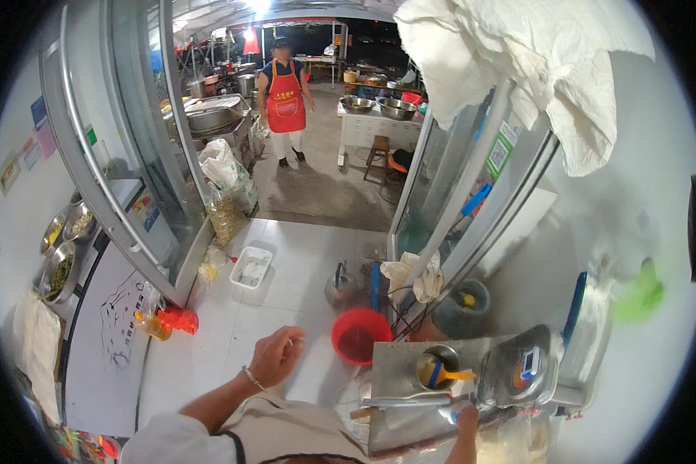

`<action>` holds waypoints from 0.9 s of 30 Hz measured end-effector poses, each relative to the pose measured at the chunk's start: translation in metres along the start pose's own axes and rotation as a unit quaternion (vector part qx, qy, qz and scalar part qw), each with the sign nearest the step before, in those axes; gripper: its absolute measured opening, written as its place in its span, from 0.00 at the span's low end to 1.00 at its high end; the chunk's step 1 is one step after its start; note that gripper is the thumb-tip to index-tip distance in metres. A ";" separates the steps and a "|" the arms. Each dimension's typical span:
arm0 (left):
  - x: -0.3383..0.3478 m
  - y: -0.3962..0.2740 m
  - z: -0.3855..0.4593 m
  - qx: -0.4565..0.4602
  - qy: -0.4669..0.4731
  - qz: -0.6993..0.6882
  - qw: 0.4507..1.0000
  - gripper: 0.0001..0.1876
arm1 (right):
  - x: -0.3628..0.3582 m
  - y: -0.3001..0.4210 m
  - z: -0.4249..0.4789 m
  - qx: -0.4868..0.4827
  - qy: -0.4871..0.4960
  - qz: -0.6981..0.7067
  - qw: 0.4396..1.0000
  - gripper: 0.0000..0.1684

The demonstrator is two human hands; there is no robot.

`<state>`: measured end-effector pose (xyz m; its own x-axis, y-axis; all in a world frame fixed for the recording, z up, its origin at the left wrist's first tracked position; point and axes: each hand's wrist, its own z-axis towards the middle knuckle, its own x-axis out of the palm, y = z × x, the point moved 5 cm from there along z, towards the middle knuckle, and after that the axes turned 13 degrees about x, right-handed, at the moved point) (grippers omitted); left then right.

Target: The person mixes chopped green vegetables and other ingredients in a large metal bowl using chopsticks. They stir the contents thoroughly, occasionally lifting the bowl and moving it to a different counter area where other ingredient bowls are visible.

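My left hand (277, 355), with a bracelet at the wrist, hangs over the white tiled floor. Its fingers are loosely bent and nothing shows in them. At the lower right, my right hand (467, 419) is over a steel worktop (403, 429), its fingers around a small white-and-blue object (451, 415) that is partly hidden. Just beyond it lies a long metal bar-like tool (407, 401). Behind that stands a round steel pot (441, 351) with a yellow-handled brush (449, 375) resting across it. To the right, a small white-and-blue device (530, 363) sits on a rectangular steel pan lid or tray (499, 383).
A red plastic basin (361, 337), a metal kettle (341, 287) and a white plastic tub (251, 267) stand on the floor. Sliding glass doors (145, 145) frame the doorway. Outside stands a person in a red apron (285, 95). Cloth (522, 52) hangs at upper right.
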<state>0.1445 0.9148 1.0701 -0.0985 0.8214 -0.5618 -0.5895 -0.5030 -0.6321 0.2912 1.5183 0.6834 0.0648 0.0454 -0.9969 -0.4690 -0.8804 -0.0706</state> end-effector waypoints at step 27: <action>0.032 0.008 -0.022 -0.011 0.016 -0.072 0.997 0.05 | -0.101 -0.020 -0.050 0.334 0.049 0.782 0.524 0.12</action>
<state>0.1548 0.9309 1.0358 0.0122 0.8765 -0.4812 -0.5779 -0.3866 -0.7187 0.3378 1.5083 0.7878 -0.8286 -0.5391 0.1510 -0.2177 0.5587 0.8003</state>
